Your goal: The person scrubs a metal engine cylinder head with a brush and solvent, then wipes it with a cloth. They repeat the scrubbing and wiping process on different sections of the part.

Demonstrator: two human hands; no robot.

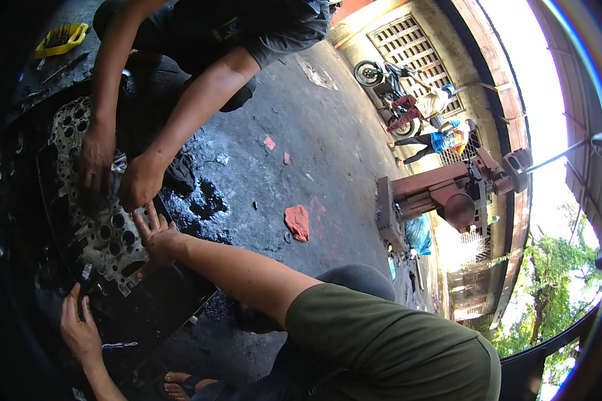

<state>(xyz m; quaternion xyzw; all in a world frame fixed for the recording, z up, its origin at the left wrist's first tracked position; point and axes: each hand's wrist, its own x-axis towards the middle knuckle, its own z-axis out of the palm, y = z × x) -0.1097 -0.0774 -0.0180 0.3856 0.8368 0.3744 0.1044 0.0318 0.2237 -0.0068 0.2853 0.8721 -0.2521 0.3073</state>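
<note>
A grey metal cylinder head (99,250) with round holes and ports lies on a dark, oily surface at the left. My right hand (155,240) rests at its edge, fingers spread, gripping nothing. Lower left, my left hand (80,327) has its thumb and fingertips around a short dark-handled tool (86,272) with a pale metal end, close to the cylinder head's near edge. Facing me, a co-worker's two hands (140,182) work on the middle of the cylinder head; what they touch there is partly hidden.
A slim blue-and-white tool (119,345) lies beside my left wrist. Far left stands a yellow tray (63,41) holding dark pieces. A red cloth (297,222) lies on the stained floor. Beyond are a large red-brown machine (441,190), a motorcycle (384,83) and two people.
</note>
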